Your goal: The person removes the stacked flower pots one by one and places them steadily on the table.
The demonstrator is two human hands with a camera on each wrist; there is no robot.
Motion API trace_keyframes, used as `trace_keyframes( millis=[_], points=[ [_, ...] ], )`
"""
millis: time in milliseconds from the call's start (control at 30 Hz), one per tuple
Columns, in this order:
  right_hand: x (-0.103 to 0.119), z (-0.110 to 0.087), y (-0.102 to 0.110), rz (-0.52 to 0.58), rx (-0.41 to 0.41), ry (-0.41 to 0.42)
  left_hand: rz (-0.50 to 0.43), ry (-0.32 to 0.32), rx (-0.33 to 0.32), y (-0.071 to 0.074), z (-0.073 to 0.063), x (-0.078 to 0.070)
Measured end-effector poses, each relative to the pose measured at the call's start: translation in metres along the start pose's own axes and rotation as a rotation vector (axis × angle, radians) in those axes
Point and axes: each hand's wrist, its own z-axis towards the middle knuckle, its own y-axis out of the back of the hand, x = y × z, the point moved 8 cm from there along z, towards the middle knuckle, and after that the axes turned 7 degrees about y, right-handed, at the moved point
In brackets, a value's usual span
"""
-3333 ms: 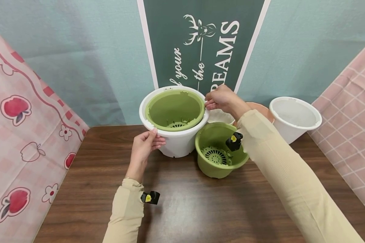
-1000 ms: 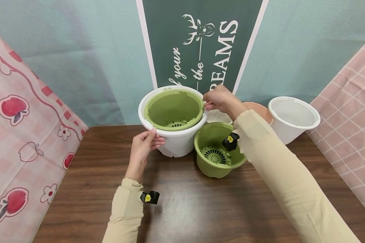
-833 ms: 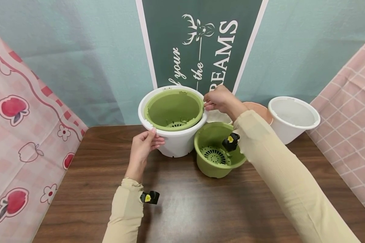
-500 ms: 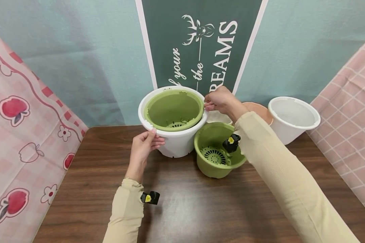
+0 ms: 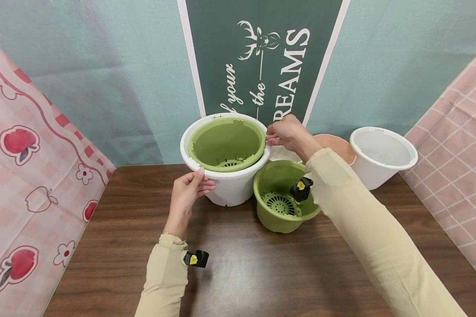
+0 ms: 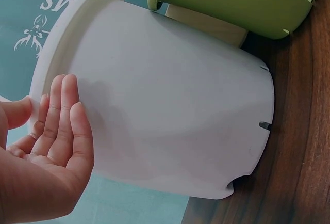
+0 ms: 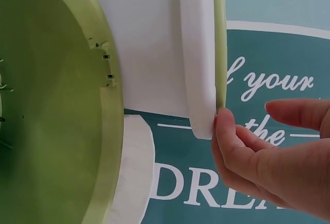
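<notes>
A green plastic flowerpot (image 5: 228, 143) sits nested inside a larger white flowerpot (image 5: 232, 189), its rim standing a little above the white one and slightly tilted. My left hand (image 5: 186, 193) pinches the white pot's near-left rim, thumb on top and fingers beneath; the left wrist view shows these fingers (image 6: 64, 115) against the outer wall. At the far right side, fingertips of my right hand (image 5: 287, 134) touch the two rims. In the right wrist view its thumb stands apart from the fingers (image 7: 232, 146). A second green flowerpot (image 5: 277, 202) with a slotted bottom stands just right of the white one.
Behind the right forearm stand an orange pot (image 5: 337, 147) and a white scalloped pot (image 5: 283, 153), both partly hidden. Another white pot (image 5: 381, 152) is at the far right. A wooden table (image 5: 238, 273) carries everything; cloths hang at the back and sides.
</notes>
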Motion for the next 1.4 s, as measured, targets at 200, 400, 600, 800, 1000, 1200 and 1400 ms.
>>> trace_keyframes(
  millis=[200, 400, 600, 800, 1000, 1200, 1400],
  points=[
    [-0.001, 0.002, -0.001, -0.009, 0.012, -0.001, -0.006, -0.004, 0.000, 0.001, 0.001, 0.000],
    [-0.001, 0.004, -0.003, -0.053, 0.039, 0.043, -0.004, -0.011, 0.000, 0.001, 0.001, 0.001],
    [-0.003, 0.007, -0.004, -0.135, 0.068, 0.054, -0.003, -0.010, -0.001, 0.000, 0.001, 0.000],
    [-0.004, 0.007, -0.008, -0.250, 0.090, 0.066, 0.000, -0.008, -0.004, 0.000, 0.000, -0.001],
    [-0.005, 0.004, -0.010, -0.344, 0.100, 0.073, 0.004, -0.010, -0.003, 0.000, -0.001, 0.000],
    [-0.003, 0.002, -0.012, -0.389, 0.098, 0.079, -0.001, -0.011, -0.007, 0.001, 0.000, -0.001],
    [-0.003, 0.004, -0.011, -0.486, 0.060, 0.070, -0.009, -0.023, 0.001, 0.000, 0.001, 0.000]
  ],
)
